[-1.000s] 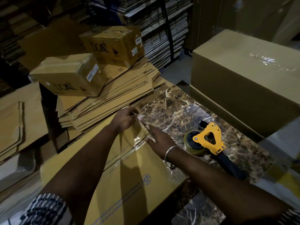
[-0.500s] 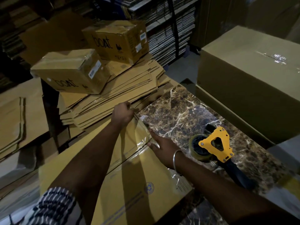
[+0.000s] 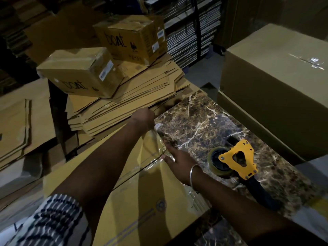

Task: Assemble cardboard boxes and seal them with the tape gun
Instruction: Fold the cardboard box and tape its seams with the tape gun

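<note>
Gripping taped cardboard box (image 3: 142, 201), left hand (image 3: 143, 117), right-hand fingers (image 3: 168, 157) flat ("boat" cartons (image 3: 78, 71) behind).

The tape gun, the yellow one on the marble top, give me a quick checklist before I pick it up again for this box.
1. Yellow tape gun with dark handle within reach: ok, it lies on the brown marble tabletop, right of the right hand.
2. Right hand free: not ok, its flat fingers press clear tape onto the flat yellow cardboard box.
3. Left hand free: not ok, it grips the box's far end.
4. Tape along the seam pressed down: cannot tell, the film looks wrinkled near the end.
5. Tape left on the roll: ok, the roll looks thick.
6. Handle unobstructed: ok, nothing lies on it.
</note>
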Available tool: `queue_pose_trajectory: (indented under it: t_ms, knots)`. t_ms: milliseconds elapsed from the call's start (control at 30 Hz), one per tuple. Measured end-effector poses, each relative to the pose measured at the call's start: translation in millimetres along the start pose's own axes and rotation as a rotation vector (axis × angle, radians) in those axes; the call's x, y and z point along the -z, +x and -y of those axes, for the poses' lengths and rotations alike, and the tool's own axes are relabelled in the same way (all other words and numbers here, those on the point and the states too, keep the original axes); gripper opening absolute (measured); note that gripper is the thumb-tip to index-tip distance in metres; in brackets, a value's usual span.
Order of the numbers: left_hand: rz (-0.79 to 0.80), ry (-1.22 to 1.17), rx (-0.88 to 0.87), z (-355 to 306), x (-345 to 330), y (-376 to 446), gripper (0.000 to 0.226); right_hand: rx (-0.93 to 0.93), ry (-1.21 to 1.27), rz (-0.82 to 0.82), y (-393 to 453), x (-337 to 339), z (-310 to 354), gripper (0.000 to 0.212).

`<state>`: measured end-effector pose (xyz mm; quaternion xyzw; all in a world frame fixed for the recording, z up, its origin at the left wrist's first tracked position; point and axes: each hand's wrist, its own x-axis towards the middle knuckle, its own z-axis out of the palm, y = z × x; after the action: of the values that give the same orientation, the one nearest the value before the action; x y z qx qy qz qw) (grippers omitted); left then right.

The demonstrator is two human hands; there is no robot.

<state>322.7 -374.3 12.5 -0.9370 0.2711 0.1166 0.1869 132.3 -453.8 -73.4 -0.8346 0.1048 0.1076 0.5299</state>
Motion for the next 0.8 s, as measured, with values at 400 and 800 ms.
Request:
queue_pose_trajectory:
  t_ms: [400,800]
  knots:
    - [0.141,0.504,-0.145,-34.7,0.1,-2.0,0.034,0.022,-0.090,0.091,-6.2,6.0,4.9,0.064]
    - [0.154,0.414,-0.209,-34.2,14.6,-17.8,0.034,-0.036,-0.112,0.146,-3.7,5.3,6.3,0.074]
